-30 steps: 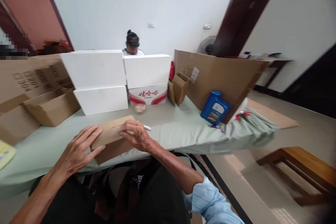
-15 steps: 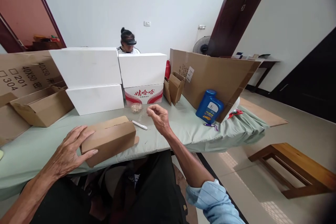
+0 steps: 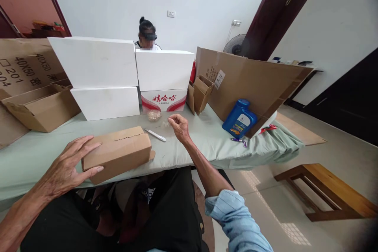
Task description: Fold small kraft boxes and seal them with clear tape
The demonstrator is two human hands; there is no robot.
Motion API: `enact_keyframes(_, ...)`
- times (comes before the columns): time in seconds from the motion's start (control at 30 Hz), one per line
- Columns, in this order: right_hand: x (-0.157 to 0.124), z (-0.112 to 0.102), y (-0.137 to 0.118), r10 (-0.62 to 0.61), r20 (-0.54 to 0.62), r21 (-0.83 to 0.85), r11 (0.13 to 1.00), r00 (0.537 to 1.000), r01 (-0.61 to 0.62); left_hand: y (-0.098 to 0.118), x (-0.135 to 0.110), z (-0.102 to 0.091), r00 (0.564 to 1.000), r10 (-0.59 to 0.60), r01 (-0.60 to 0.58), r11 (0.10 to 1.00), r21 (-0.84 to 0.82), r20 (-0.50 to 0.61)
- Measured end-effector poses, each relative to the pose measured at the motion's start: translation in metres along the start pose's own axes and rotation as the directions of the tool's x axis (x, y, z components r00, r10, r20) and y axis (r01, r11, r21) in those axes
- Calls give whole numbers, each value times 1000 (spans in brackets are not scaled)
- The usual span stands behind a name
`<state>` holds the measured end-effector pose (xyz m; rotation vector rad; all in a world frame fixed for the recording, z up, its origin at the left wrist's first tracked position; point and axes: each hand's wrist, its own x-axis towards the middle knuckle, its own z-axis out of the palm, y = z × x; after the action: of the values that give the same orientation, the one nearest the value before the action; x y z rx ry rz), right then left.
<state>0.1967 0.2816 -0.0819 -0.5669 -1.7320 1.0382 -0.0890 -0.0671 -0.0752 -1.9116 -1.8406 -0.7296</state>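
Note:
My left hand (image 3: 69,163) lies with fingers spread over the left end of a small closed cardboard box (image 3: 121,151), thumb against its front face. The box sits near the front edge of the pale green table (image 3: 201,141). My right hand (image 3: 178,123) hovers over the table to the right of the box, fingers curled into a pinch; what they pinch is too small to make out. A white pen-like tool (image 3: 155,135) lies between the box and this hand. A small clear roll or bag (image 3: 154,115) sits just behind it.
White boxes (image 3: 97,75) and a red-printed carton (image 3: 163,101) are stacked at the back, with a person (image 3: 147,36) seated behind them. An open cardboard box (image 3: 38,106) stands left. A blue bottle (image 3: 240,119) leans on a large cardboard sheet (image 3: 254,82). A wooden bench (image 3: 333,191) is on the floor at right.
My right hand lifted off the cardboard box and moved right and forward, closing into a pinch. My left hand stayed on the box's left end.

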Motion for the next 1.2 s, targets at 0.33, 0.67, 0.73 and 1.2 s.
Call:
enact_keyframes(0.33,84,62,49,30,116,-251,968,993,0,11,5,-6,1000,-4,4,1000,-3,9)
enact_keyframes(0.67,117,92,94,192,208,-594,804,959,-32,20,9,-7,998,-56,57,997,-45,18)
enact_keyframes(0.73,116,94,102,217,214,-647,762,952,-29,22,10,-7,997,-70,71,996,-53,25)
enact_keyframes(1.2,107,102,108,145,412,-769,585,900,258,25,14,-9,996,-78,80,995,-56,34)
